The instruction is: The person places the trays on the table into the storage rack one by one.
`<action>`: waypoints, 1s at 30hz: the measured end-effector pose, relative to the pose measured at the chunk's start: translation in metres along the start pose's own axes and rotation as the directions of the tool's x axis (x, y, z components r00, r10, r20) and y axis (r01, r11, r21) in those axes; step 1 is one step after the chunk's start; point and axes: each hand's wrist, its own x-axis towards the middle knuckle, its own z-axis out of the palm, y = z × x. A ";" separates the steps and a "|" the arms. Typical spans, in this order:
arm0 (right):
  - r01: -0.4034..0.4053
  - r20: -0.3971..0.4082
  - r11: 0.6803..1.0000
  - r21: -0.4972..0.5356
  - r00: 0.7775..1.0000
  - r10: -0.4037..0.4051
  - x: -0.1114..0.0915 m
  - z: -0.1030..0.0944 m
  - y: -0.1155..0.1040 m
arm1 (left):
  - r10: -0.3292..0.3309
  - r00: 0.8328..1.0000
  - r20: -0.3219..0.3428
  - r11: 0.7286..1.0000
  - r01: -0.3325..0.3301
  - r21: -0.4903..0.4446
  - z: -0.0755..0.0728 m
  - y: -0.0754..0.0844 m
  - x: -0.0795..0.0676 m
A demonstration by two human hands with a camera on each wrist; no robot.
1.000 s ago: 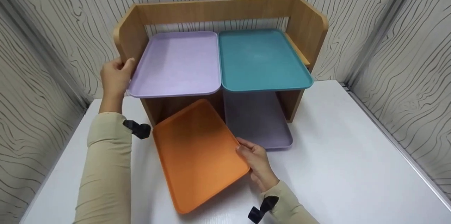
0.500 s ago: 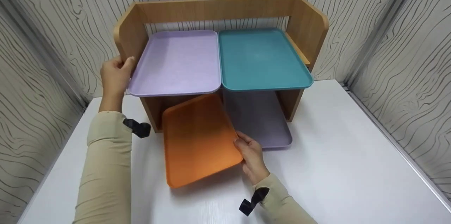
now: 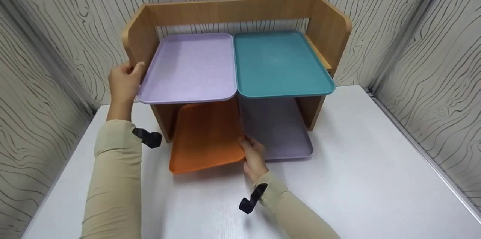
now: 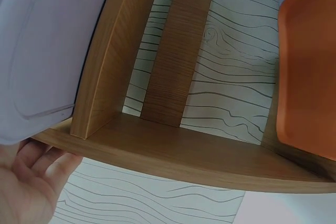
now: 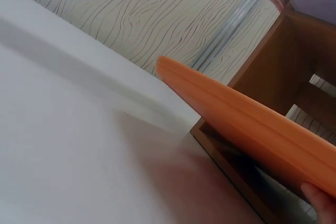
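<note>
My right hand (image 3: 254, 156) pinches an orange tray (image 3: 208, 133) by its front right corner. The tray's back part lies inside the lower left bay of a two-level wooden shelf (image 3: 233, 10), and its front juts out over the table. In the right wrist view the orange tray (image 5: 247, 114) is tilted, its near edge raised above the table. My left hand (image 3: 124, 81) grips the edge of the shelf's left side panel, fingers on its outer face in the left wrist view. Close beside that hand is a lilac tray (image 3: 191, 68) on the upper level.
A teal tray (image 3: 282, 64) lies beside the lilac one on the upper level. Below it, a greyish purple tray (image 3: 278, 130) fills the lower right bay and sticks out in front. The shelf stands on a white table (image 3: 368, 164) between patterned walls (image 3: 443, 66).
My right hand has moved left and inward with the orange tray, which has turned straighter and slid further into the lower left bay. The left hand stays on the side panel.
</note>
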 end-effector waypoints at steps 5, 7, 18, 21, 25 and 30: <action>-0.031 0.024 0.999 0.032 0.999 0.030 0.010 0.001 0.002 | 0.007 1.000 0.003 1.000 -0.007 -0.006 0.002 0.001 0.000; -0.048 0.046 0.999 0.023 0.998 0.047 0.014 0.000 0.002 | 0.007 1.000 0.009 1.000 -0.007 -0.013 0.002 0.002 0.000; -0.053 0.205 0.998 0.034 0.978 0.045 0.025 0.016 0.002 | 0.024 1.000 0.000 0.999 -0.024 -0.032 0.003 0.004 0.001; -0.049 0.233 0.998 -0.041 0.971 0.057 0.027 0.018 0.006 | 0.007 1.000 0.010 0.999 -0.007 -0.034 0.002 0.003 0.001; -0.061 0.237 0.988 -0.139 0.967 0.093 0.030 0.017 0.011 | 0.000 1.000 0.012 1.000 0.001 -0.031 0.001 0.001 0.001; -0.134 0.224 0.966 -0.221 0.957 0.184 0.033 0.015 0.015 | -0.006 1.000 0.011 1.000 0.007 -0.027 0.000 0.000 0.000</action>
